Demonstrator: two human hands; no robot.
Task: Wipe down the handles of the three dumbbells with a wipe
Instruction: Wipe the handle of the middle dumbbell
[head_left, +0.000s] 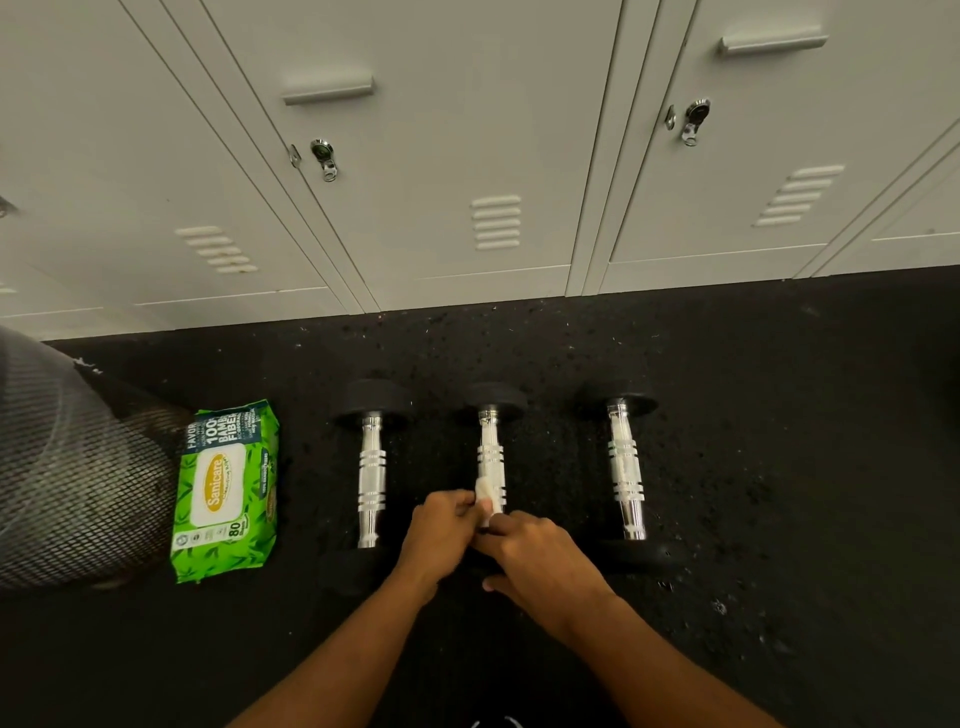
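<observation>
Pinching the wipe (487, 498) between them, left hand (440, 527) and right hand (540, 558) curl fingers on it, against the middle dumbbell (491, 452) handle. Left dumbbell (371, 470) and right dumbbell (626, 470) flank the fingers; pack (226, 493) farther left.

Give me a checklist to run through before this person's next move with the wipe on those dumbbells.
1. Wipe held: ok. The left hand and right hand both pinch the wipe.
2. Wipe on a handle: ok. It lies against the chrome handle of the middle dumbbell, towards its near end.
3. Other dumbbells close by: ok. The left dumbbell and right dumbbell lie parallel on the floor, one on either side.
4. Handles already clean: cannot tell. All three shine alike.
5. Spare wipes nearby: ok. The wipe pack lies left of the dumbbells.
</observation>
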